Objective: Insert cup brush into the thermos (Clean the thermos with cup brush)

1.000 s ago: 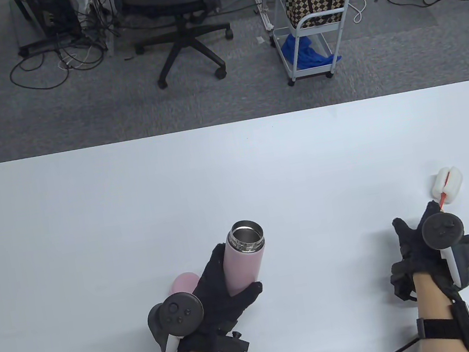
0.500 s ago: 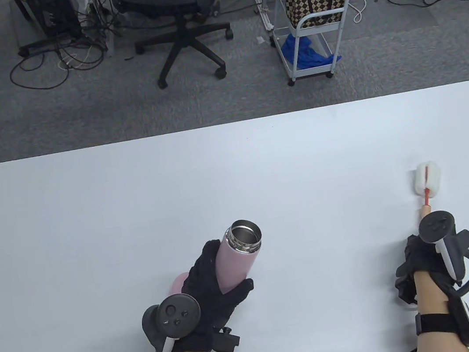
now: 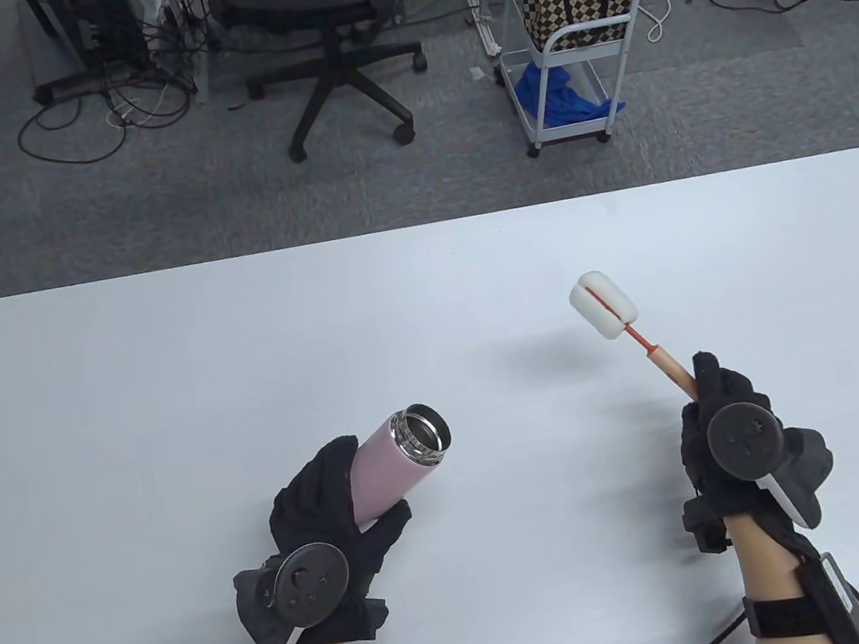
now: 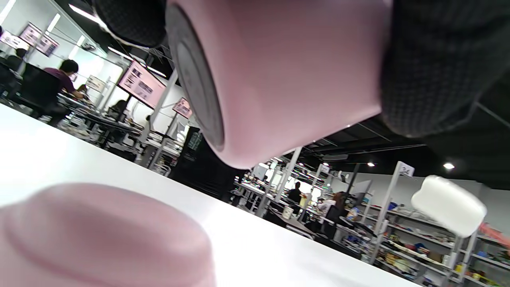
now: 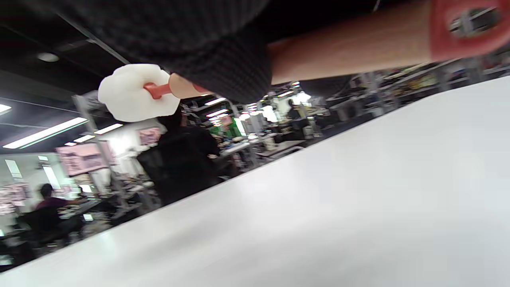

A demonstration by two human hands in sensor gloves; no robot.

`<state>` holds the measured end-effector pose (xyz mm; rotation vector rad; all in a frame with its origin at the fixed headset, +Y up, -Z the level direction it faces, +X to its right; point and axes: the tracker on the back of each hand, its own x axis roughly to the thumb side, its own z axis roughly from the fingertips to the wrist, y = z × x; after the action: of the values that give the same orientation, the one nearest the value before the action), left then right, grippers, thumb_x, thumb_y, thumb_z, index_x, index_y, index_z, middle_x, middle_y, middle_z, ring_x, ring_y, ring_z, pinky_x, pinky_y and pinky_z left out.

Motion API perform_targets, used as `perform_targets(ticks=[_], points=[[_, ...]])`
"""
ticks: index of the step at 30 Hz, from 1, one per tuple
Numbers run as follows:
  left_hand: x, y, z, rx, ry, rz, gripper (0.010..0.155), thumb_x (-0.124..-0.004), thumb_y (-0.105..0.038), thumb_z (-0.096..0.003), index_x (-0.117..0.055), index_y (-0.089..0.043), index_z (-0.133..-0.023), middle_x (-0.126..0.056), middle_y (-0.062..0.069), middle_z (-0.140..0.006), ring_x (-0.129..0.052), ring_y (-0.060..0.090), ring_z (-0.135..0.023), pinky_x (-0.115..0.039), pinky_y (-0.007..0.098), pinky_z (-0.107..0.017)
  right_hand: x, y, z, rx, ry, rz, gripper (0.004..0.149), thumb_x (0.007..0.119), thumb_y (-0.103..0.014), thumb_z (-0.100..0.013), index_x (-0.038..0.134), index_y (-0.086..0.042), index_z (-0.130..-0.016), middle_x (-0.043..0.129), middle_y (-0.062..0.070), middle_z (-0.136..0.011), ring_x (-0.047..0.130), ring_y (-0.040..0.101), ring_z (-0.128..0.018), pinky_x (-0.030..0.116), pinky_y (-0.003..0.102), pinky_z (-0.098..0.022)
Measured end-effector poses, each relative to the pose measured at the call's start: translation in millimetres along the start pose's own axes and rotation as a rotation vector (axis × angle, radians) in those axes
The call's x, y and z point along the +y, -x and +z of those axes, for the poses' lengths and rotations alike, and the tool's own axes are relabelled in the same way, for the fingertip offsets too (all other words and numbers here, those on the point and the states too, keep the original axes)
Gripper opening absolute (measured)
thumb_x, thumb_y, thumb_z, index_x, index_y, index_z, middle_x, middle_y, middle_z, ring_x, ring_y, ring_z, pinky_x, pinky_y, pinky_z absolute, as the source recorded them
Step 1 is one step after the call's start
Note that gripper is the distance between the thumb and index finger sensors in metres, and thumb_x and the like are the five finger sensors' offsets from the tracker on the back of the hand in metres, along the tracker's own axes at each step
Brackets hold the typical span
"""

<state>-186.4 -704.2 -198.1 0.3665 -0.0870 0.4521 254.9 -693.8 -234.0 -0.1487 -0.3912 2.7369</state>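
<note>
Thermos point(image 3: 396, 470), pink, lid off, was gripped by left hand point(image 3: 325, 534) above worktop point(image 3: 162, 381), tilted, steel mouth facing up-right. Pink lid point(image 4: 99, 239) lay on worktop beneath. Right hand point(image 3: 729, 437) clasped cup brush point(image 3: 626, 327) handle, sponge head raised, well apart from mouth. Step judged: approach before insertion. Next move needed: swing sponge head leftward, line it up with mouth.

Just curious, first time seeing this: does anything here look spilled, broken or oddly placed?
Nothing stands out. The left hand holds the open pink steel-lined thermos tilted; the right hand holds the white sponge cup brush aloft.
</note>
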Motion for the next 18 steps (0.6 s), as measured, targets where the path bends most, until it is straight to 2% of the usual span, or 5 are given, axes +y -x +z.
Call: perform_targets(ticks=[4, 9, 18], points=[[-1, 1, 0, 0.015, -0.006, -0.087, 0.082, -0.088, -0.062, -0.0433, -0.043, -0.039, -0.108, -0.047, -0.01, -0.119, -0.059, 0.031, -0.112, -0.055, 0.062, -0.075, -11, -24, 10, -0.165, 0.062, -0.019, 0.057, 0.083, -0.018, -0.061, 0.058, -0.014, -0.112, 0.061, 0.021, -0.107, 0.075, 0.045, -0.091, 0.06, 0.069, -0.064], [-2, 0, 0, 0.001, -0.002, -0.168, 0.082, -0.088, -0.062, -0.0433, -0.043, -0.04, -0.108, -0.047, -0.011, -0.119, -0.058, 0.031, -0.112, -0.054, 0.063, -0.075, -13, -49, 21, -0.339, 0.086, 0.0, 0.056, 0.084, -0.018, -0.061, 0.06, -0.017, -0.111, 0.062, 0.018, -0.107, 0.074, 0.044, -0.092, 0.058, 0.069, -0.065], [-2, -3, 0, -0.022, 0.005, -0.236, 0.082, -0.089, -0.062, -0.0427, -0.044, -0.041, -0.108, -0.047, -0.012, -0.119, -0.058, 0.03, -0.112, -0.053, 0.063, -0.075, -7, -66, 29, -0.465, 0.052, 0.032, 0.055, 0.086, -0.019, -0.06, 0.063, -0.02, -0.11, 0.062, 0.015, -0.108, 0.073, 0.043, -0.093, 0.056, 0.069, -0.067]])
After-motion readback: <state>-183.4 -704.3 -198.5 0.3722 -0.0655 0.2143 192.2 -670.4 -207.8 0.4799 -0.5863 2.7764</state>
